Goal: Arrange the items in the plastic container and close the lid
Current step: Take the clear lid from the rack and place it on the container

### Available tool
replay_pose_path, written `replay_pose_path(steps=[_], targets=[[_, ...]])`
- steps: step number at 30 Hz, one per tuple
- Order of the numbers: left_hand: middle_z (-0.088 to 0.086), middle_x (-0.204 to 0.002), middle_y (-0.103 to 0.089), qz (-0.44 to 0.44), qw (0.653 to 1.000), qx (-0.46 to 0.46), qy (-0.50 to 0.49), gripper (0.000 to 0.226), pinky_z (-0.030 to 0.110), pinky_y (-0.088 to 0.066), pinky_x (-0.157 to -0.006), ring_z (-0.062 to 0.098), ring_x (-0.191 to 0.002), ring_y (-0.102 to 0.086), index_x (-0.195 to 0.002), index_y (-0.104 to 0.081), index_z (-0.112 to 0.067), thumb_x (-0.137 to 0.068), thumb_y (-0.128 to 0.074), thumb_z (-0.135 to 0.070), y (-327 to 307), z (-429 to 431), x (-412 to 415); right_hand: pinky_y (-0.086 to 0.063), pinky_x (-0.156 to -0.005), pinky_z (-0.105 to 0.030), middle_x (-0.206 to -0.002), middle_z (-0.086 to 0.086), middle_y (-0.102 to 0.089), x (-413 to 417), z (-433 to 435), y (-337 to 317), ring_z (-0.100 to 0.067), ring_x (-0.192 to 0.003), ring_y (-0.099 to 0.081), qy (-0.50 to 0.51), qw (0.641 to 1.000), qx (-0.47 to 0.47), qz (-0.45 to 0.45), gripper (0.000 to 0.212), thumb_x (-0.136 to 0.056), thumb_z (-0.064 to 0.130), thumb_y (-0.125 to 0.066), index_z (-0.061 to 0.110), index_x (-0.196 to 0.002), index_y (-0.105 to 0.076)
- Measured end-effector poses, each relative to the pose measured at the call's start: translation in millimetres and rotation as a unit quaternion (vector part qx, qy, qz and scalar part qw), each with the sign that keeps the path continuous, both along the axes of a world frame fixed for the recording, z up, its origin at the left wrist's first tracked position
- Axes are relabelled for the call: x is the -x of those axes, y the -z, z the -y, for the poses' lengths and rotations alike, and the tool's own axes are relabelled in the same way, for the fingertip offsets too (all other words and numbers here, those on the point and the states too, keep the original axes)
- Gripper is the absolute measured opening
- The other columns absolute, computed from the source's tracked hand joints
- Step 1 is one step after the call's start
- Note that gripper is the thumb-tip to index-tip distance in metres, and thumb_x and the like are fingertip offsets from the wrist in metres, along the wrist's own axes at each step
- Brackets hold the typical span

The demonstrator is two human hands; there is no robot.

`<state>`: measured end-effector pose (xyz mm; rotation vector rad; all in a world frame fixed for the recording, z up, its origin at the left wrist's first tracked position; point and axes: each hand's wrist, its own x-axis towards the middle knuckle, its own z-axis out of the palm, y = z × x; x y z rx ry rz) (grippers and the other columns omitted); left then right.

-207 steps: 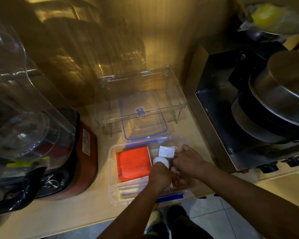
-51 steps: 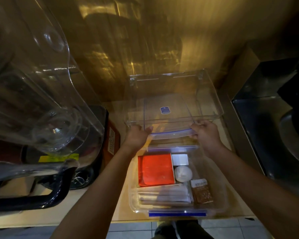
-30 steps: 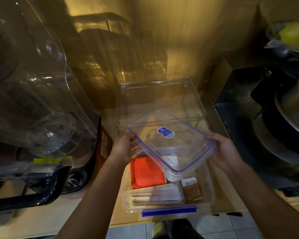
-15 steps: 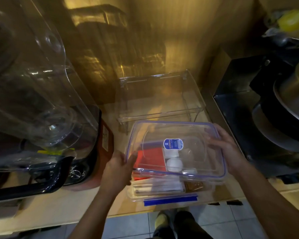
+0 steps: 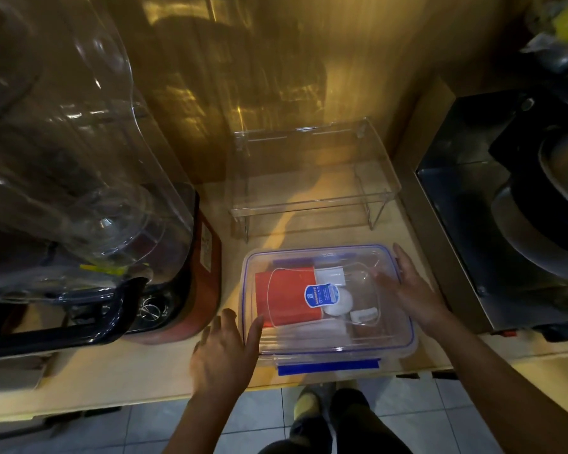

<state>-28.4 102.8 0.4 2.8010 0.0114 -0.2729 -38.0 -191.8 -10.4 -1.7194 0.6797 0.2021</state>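
**Lid down on container, both hands at its edges**

Plastic container [image 5: 328, 347] sits at the near edge of the bench [image 5: 118, 371], centre of view. Clear lid [image 5: 387, 326] with blue seal rim lies flat on top of it, blue sticker [image 5: 320, 295] roughly mid-lid. Blue latch flap [image 5: 328, 367] on the near side sticks out, not folded up against the lid; can't tell the state of the other latches.

Visible through the lid: red flat pack [image 5: 284, 299] on the left, white square item [image 5: 331, 276] far-centre, white round item [image 5: 340, 303] just near of it, small white piece [image 5: 363, 314] to the right. Long pale item along the near wall, blurred.

Left hand [image 5: 225, 352]: fingers spread, thumb tip touching the lid's near-left rim, palm over the bench just left of the container. Not gripping anything.

Right hand [image 5: 407, 286]: open, fingers loosely spread, resting on the lid's right side, fingertips reaching inward over the top. Flat contact, no pinch.

Surroundings: clear acrylic rack [image 5: 312, 191] just far of the container, apart from it. Red-bodied blender [image 5: 191, 290] with clear jug on the left. Steel appliance [image 5: 492, 224] on the right.
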Motion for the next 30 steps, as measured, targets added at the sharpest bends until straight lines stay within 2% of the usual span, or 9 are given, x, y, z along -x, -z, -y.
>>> replay_pose_path(steps=[2,4,7,10,12,16,22,27,30], targets=[[0.010,-0.123,-0.060,-0.038,0.984,0.169,-0.045,0.052,0.039,-0.047,-0.087,0.029,-0.110,-0.058,-0.123,-0.048,-0.016,-0.088,-0.044,-0.054,4,-1,-4,-0.049,-0.086,-0.037,-0.151,-0.003,-0.033,7,-5,-3,-0.026,-0.124,-0.050,0.000,1.000,-0.013,0.016,0.091,-0.067,0.058,-0.062,0.045,-0.143,-0.014],[0.004,-0.124,-0.057,-0.084,0.937,0.327,-0.086,0.041,0.034,-0.046,-0.090,0.020,-0.111,-0.057,-0.124,-0.046,-0.028,-0.089,-0.047,-0.048,5,5,-5,-0.056,-0.077,-0.033,-0.147,-0.002,-0.037,15,-12,-4,-0.020,-0.116,-0.054,-0.009,0.998,-0.041,0.047,0.086,-0.060,0.059,-0.064,0.055,-0.136,-0.023],[-0.002,-0.124,-0.055,-0.086,0.895,0.421,-0.119,0.032,0.028,-0.046,-0.089,0.012,-0.108,-0.057,-0.123,-0.043,-0.036,-0.092,-0.049,-0.038,10,17,-1,-0.056,-0.081,-0.047,-0.144,-0.004,-0.039,18,-12,5,-0.027,-0.119,-0.053,-0.016,0.997,-0.040,0.061,0.095,-0.060,0.054,-0.068,0.044,-0.142,-0.021],[0.005,-0.134,-0.053,-0.082,0.882,0.442,-0.141,0.048,0.048,-0.043,-0.103,0.023,-0.121,-0.052,-0.138,-0.037,-0.024,-0.093,-0.051,-0.034,16,23,-5,-0.059,-0.076,-0.039,-0.132,-0.001,-0.051,8,-8,4,-0.023,-0.110,-0.060,-0.032,0.996,-0.031,0.083,0.070,-0.074,0.047,-0.069,0.051,-0.133,-0.032],[0.007,-0.133,-0.054,-0.085,0.871,0.460,-0.148,0.049,0.050,-0.044,-0.103,0.024,-0.120,-0.054,-0.139,-0.038,-0.022,-0.093,-0.051,-0.033,16,25,-14,-0.059,-0.072,-0.035,-0.126,-0.001,-0.056,-3,-5,2,-0.023,-0.105,-0.063,-0.042,0.994,-0.019,0.099,0.060,-0.077,0.041,-0.069,0.053,-0.127,-0.037],[0.009,-0.134,-0.054,-0.093,0.870,0.459,-0.156,0.052,0.051,-0.042,-0.104,0.027,-0.121,-0.053,-0.140,-0.036,-0.021,-0.093,-0.052,-0.035,19,32,-37,-0.056,-0.083,-0.049,-0.127,-0.009,-0.056,-26,0,-1,-0.029,-0.107,-0.062,-0.050,0.994,0.012,0.095,0.061,-0.082,0.033,-0.065,0.045,-0.133,-0.034],[0.004,-0.127,-0.057,-0.088,0.884,0.435,-0.149,0.057,0.022,-0.053,-0.073,0.006,-0.097,-0.061,-0.142,-0.032,-0.025,-0.091,-0.051,-0.044,27,33,-51,-0.049,-0.094,-0.056,-0.138,-0.013,-0.047,-42,3,-4,-0.035,-0.117,-0.055,-0.062,0.995,0.057,0.054,0.071,-0.086,0.034,-0.061,0.038,-0.143,-0.018],[0.006,-0.146,-0.041,-0.043,0.936,0.340,-0.086,0.063,0.038,-0.040,-0.103,0.026,-0.130,-0.044,-0.147,-0.018,-0.023,-0.094,-0.040,-0.046,27,30,-40,-0.054,-0.088,-0.052,-0.132,-0.005,-0.052,-32,1,-2,-0.027,-0.110,-0.060,-0.065,0.993,0.046,0.084,0.068,-0.085,0.040,-0.061,0.046,-0.140,-0.020],[0.007,-0.156,-0.025,-0.025,0.947,0.315,-0.055,0.064,0.045,-0.032,-0.112,0.026,-0.140,-0.030,-0.149,-0.010,-0.021,-0.095,-0.037,-0.042,30,29,-33,-0.053,-0.076,-0.032,-0.129,0.005,-0.052,-25,1,3,-0.011,-0.102,-0.059,-0.058,0.994,0.042,0.089,0.068,-0.084,0.043,-0.061,0.054,-0.136,-0.018]])
